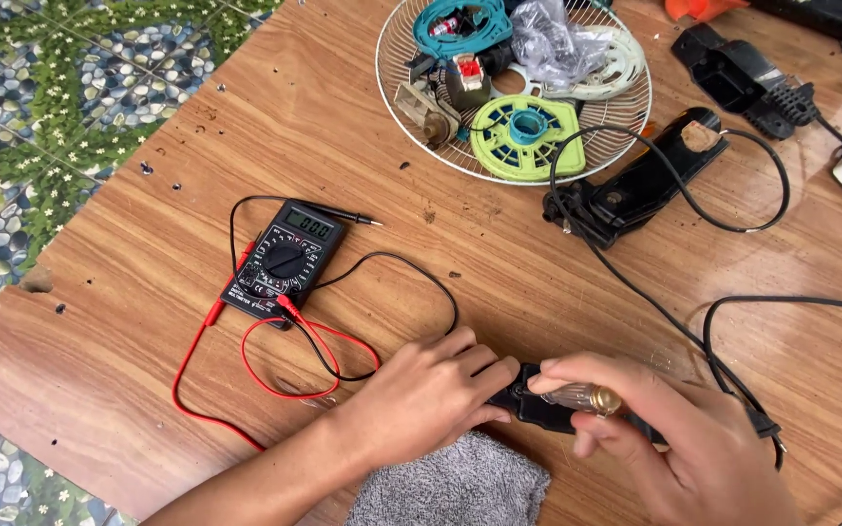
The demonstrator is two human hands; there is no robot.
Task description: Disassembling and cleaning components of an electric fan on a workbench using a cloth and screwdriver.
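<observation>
Left: a black multimeter with red and black leads lies on the wooden table. Centre: the left hand pinches one end of a small black part resting on the table's near edge, above a grey cloth. Right: the right hand is closed round a clear-handled screwdriver set against the part. Top: a fan grille holding plastic pieces.

A worn wooden tabletop with brown grain, small holes and a chipped left edge fills most of the view in even daylight. Left of the tabletop lies a floor of blue pebble-patterned tiles with green leafy bands.
</observation>
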